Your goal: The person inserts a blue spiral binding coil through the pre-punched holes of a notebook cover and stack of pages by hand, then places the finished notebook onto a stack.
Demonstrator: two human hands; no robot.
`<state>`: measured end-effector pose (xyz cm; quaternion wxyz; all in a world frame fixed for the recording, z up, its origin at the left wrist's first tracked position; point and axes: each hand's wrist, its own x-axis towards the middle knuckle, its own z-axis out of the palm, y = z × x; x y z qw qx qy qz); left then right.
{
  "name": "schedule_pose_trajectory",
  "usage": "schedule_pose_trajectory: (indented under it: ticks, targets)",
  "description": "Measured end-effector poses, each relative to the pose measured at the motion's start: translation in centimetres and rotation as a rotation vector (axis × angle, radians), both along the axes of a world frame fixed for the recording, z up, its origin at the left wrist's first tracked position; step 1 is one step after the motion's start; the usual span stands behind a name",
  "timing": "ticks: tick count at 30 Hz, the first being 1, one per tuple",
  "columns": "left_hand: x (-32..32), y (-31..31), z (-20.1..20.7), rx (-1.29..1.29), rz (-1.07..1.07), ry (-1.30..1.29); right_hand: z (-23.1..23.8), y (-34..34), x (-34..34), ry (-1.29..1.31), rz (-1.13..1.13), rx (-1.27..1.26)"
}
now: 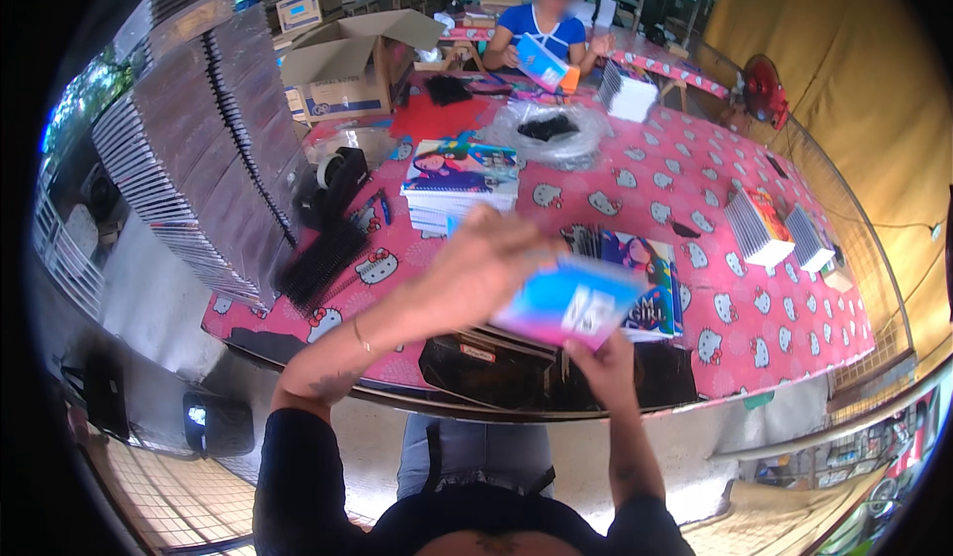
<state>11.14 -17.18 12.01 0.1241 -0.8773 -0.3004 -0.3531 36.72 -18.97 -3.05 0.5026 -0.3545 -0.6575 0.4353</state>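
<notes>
A notebook with a blue and pink cover [561,308] is held tilted above the near edge of the table, blurred by motion. My right hand [604,362] grips its lower right edge, thumb on the cover. My left hand [486,263] is at its upper left edge, fingers curled and smeared; what they hold is hidden. Just right of the notebook lies a stack of spiral notebooks with a picture cover [650,283]. Behind my left hand stands another notebook stack [460,174]. A black machine [486,372] sits at the table edge below my hands.
Tall notebook stacks [184,149] rise at the left, beside black binding coils [323,263] and a tape dispenser [338,179]. An open carton [347,69] stands behind. Across the pink table [635,199], a person in blue [546,30] holds a notebook. Smaller stacks [759,226] stand right.
</notes>
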Motion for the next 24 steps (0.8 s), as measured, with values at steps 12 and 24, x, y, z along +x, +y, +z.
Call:
schedule_pose_trajectory:
  ticks: [12,24]
  targets:
    - [-0.4,-3.1,-0.8,0.004,0.052,0.115,-3.9,-1.5,-2.5,0.065,-0.128,-0.107]
    - [0.2,-4.0,-4.4,-0.037,0.131,0.304,-4.4,-2.3,-1.1,0.281,0.081,-0.205]
